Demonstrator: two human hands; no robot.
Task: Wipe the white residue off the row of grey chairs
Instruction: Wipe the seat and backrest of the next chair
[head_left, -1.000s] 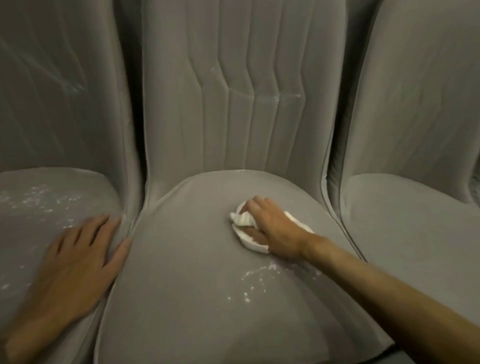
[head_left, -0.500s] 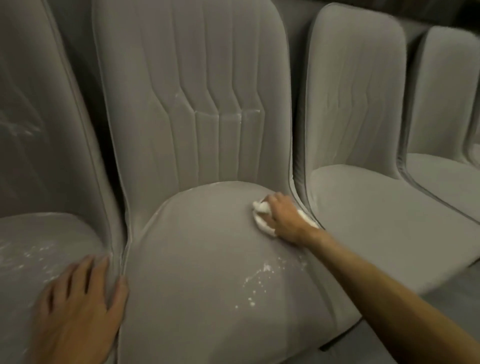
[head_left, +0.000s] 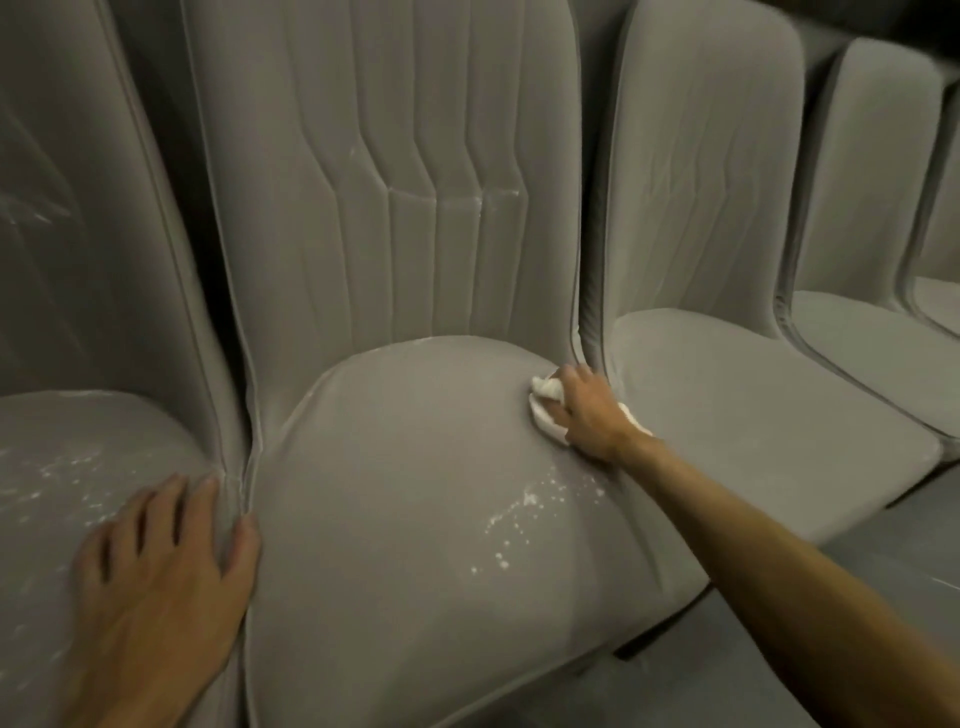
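A row of grey upholstered chairs fills the view. My right hand (head_left: 587, 410) grips a crumpled white cloth (head_left: 544, 402) and presses it on the back right corner of the middle chair's seat (head_left: 405, 467). White specks of residue (head_left: 519, 514) lie on that seat nearer to me, in front of the cloth. More white residue (head_left: 67, 473) dots the left chair's seat (head_left: 78, 431). My left hand (head_left: 161, 571) lies flat, fingers spread, on the left seat's right edge, thumb touching the middle seat.
Thin white streaks mark the stitching on the middle chair's backrest (head_left: 384, 156). Two more grey chairs (head_left: 727, 364) stand to the right, the nearer one touching the middle chair. Dark floor (head_left: 883, 545) shows at lower right.
My right hand has slid the cloth from the seat's middle back toward its right rear corner. The view has swung, showing more chairs on the right. My left hand stays on the left seat.
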